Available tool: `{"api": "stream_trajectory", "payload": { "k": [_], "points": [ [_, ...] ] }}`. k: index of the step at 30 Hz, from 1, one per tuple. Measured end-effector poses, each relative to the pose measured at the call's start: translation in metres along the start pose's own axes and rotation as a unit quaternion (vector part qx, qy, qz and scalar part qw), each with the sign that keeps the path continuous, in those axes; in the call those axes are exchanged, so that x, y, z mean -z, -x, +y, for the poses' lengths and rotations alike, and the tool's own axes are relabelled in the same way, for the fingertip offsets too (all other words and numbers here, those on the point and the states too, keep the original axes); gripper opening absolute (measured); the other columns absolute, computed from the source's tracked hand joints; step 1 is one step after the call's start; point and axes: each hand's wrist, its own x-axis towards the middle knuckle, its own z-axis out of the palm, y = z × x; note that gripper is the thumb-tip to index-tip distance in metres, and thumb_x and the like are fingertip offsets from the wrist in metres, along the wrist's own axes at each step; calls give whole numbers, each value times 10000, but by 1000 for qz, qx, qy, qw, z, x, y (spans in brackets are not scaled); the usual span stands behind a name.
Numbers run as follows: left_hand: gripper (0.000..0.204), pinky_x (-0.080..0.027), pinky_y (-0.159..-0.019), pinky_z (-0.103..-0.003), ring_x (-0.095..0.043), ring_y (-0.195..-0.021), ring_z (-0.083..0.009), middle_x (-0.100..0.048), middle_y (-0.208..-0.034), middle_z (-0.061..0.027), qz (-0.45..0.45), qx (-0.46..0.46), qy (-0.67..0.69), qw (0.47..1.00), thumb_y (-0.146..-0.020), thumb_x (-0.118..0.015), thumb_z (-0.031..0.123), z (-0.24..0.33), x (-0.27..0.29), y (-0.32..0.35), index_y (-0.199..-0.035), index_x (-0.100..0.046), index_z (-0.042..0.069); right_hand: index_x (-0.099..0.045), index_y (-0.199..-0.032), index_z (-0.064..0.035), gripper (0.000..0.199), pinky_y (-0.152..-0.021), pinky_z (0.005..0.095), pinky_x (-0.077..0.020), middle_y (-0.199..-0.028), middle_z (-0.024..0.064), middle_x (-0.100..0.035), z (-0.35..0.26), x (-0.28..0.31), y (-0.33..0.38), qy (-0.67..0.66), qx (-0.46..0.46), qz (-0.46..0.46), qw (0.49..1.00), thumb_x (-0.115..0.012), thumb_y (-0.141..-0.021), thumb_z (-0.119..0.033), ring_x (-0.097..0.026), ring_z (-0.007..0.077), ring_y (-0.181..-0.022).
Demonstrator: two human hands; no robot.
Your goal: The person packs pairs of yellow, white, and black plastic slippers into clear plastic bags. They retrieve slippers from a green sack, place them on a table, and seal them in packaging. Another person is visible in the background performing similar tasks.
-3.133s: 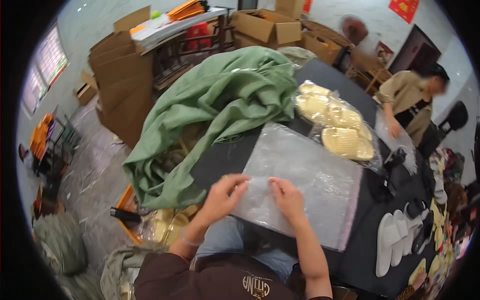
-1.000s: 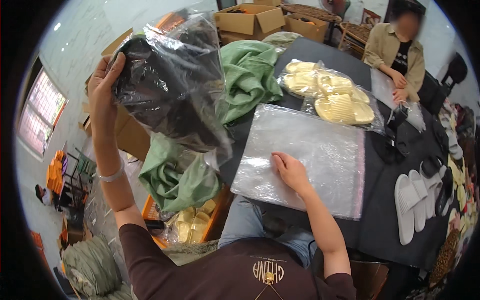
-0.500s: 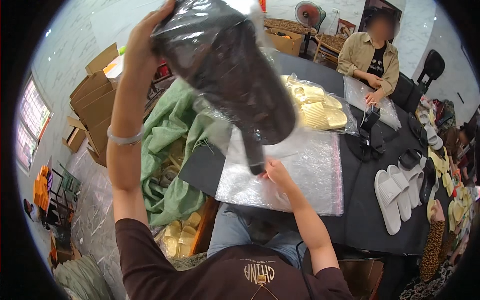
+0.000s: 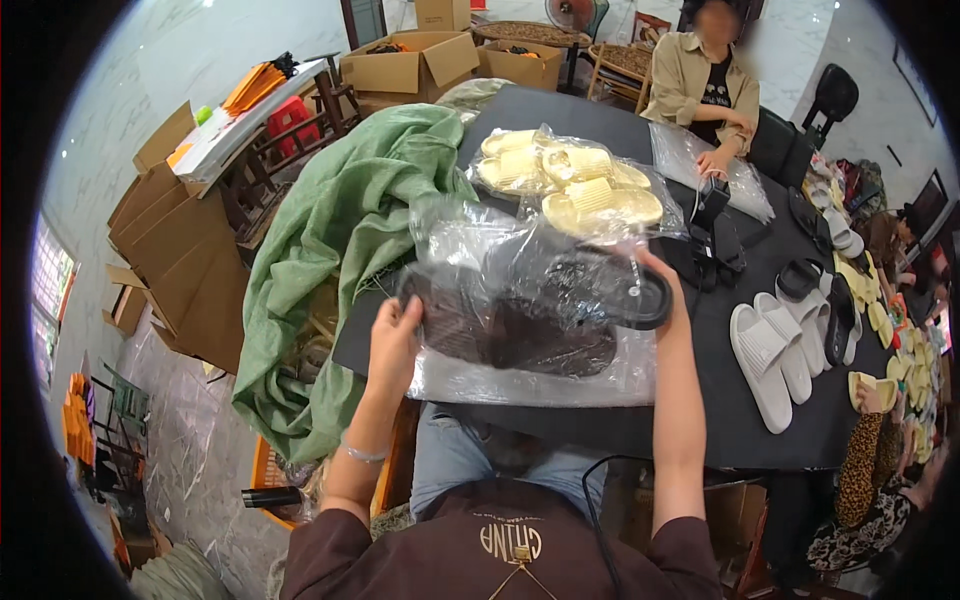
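A clear plastic bag with black slippers [image 4: 545, 335] in it is stretched sideways between my two hands. My left hand [image 4: 398, 325] grips its left end, thumb on top. At the other end, my right hand [image 4: 662, 285] is closed on the bag beside a black slipper's rounded end; its fingers are partly hidden. Just beneath lies a stack of flat clear plastic bags [image 4: 490, 388] on the black table [image 4: 695, 420]. Beyond the held bag, bagged pale yellow slippers [image 4: 590, 195] lie on the table.
Green cloth [image 4: 340, 210] drapes over the table's left side. To the right stand grey slippers [image 4: 762, 365] and a black strapped device [image 4: 712, 235]. Across the table a person [image 4: 705, 85] rests a hand on more clear bags [image 4: 735, 180]. Cardboard boxes [image 4: 185, 260] stand left.
The bag of black slippers has come down from high up and turned from upright to sideways. My left hand has lowered, and my right hand has moved up to the bag's right end.
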Motion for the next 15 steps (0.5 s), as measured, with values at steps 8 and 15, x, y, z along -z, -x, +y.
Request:
{"api": "stream_trajectory", "payload": {
  "k": [8,15],
  "points": [
    [620,-475,-757,-288,-591,-1013,-182,-457,-1297,-135,31,-23,-207,978,-889,-677,205,-10,39,30,-1384,-385,-27,-651,-1069,11,371,-778,324,-506,-1013,135,-676,-15,15,8,716,107,224,653,-735,-787,-215,-661,194,-906],
    [390,-500,-733,-297,-620,-821,-166,-630,-984,-121,-3,-37,-428,903,-848,-713,176,3,42,61,-1155,-569,-18,-693,-1069,-52,312,-723,269,-461,-994,53,-654,-5,-51,43,667,-6,-7,745,-740,-778,-154,-553,101,-811]
  ]
}}
